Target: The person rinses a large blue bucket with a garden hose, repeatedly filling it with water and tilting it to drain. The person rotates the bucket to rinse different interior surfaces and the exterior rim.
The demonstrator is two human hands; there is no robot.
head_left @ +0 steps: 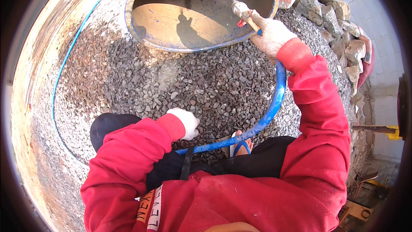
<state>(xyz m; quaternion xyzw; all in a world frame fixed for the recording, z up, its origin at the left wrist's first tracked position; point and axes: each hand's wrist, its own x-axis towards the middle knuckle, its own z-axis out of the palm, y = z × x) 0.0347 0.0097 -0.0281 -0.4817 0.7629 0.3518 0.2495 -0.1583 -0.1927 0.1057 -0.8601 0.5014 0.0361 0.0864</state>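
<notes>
My right hand (274, 34), in a pale knit glove, is closed around the end of a thick blue hose (279, 88). Beyond the fingers a metal valve (241, 10) with a red lever sticks out, and water sprays from it into a large round drum (184, 25). The drum's open mouth faces me, with a blue-flecked rim and a sunlit, grey-brown inside. From my right hand the hose curves down and across my legs. My left hand (185, 123), gloved too, is curled into a fist above the gravel by my left knee, with nothing visible in it.
Gravel (201, 86) covers the ground between me and the drum. A thin light-blue hose (64, 60) runs along the left. Large broken stones (332, 21) are piled at the right, with a red cloth (366, 60) beside them. My sandalled foot (242, 145) is below the thick hose.
</notes>
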